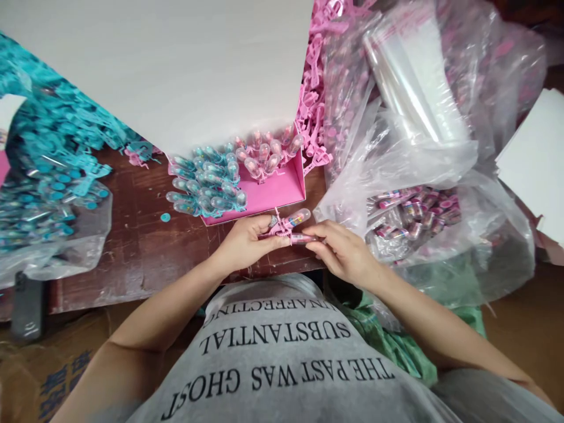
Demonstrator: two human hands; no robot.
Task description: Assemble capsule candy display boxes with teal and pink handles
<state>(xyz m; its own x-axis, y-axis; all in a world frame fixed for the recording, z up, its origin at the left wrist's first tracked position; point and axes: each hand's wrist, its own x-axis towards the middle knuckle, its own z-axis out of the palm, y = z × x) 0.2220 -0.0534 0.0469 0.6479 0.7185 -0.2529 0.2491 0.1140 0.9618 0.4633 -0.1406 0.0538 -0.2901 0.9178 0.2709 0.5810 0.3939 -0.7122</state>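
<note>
My left hand (247, 239) is closed around a pink plastic holder (282, 224) at the front edge of the table. A clear round-ended capsule (300, 218) with coloured bits inside sticks out of that holder to the right. Between thumb and fingertips, my right hand (346, 249) pinches the end of a small pink tube (302, 238), whose other end meets the holder beside my left thumb. Just beyond my hands, a pink-lined box (277, 191) holds several blue capsule pieces (205, 179) on the left and pink capsule pieces (264, 154) at the back right.
A large white lid or board (176, 64) rises behind the box. Blue plastic pieces (48, 111) and bagged blue tubes (39, 200) lie left. Pink pieces (314, 106), an open bag of pink tubes (418, 214) and clear sleeves (409, 82) lie right. A dark phone-like object (29, 305) sits front left.
</note>
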